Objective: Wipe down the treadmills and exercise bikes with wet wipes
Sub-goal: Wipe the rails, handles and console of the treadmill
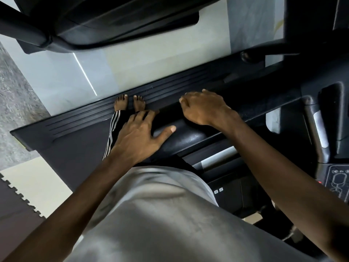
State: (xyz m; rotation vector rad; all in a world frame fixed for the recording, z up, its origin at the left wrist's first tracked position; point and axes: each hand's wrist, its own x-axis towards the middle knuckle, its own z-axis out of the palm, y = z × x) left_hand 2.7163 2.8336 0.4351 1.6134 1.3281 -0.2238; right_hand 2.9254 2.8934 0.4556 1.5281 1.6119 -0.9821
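Black padding covered the treadmill handrail. On it the left hand lay flat, fingers spread. The right hand curled over its far edge, its grasp undeterminable. No wet wipe showed. Bare feet stood beyond the handrail on the ribbed side rail, where moisture would probably have risked a slip. Glossy pale floor lay farther beyond.

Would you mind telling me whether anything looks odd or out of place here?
No wipe is visible: the left hand lies flat on the black handrail, the right hand curls over it, both apparently bare.
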